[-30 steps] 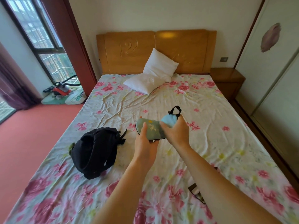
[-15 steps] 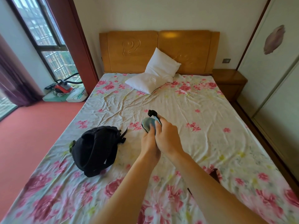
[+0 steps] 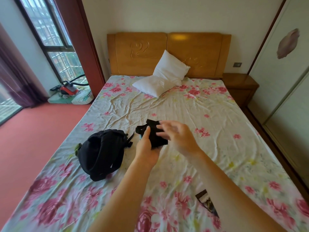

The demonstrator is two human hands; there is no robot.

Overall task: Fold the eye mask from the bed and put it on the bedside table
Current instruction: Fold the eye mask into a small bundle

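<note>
From your head camera, no brand, label or writing can be read on anything in view. Your left hand (image 3: 147, 148) holds the eye mask (image 3: 154, 134) above the floral bed sheet (image 3: 209, 148), its thumb (image 3: 147, 133) pressed up against the mask's black side, with a sliver of light blue showing at the mask's left edge beside that thumb. The mask looks bunched or folded over, and its black strap (image 3: 139, 128) loops out toward the left. Your right hand (image 3: 178, 134) is blurred; its fingers (image 3: 162, 126) are spread apart and loosely curled, the tips lying against the top and right part of the mask, so whether they pinch it cannot be told. A black backpack (image 3: 102, 153) lies on the sheet to the left of your hands. The wooden bedside table (image 3: 239, 86) stands well apart, at the bed's far right corner beside the headboard (image 3: 168, 52), where a white pillow (image 3: 162, 79) leans.
</note>
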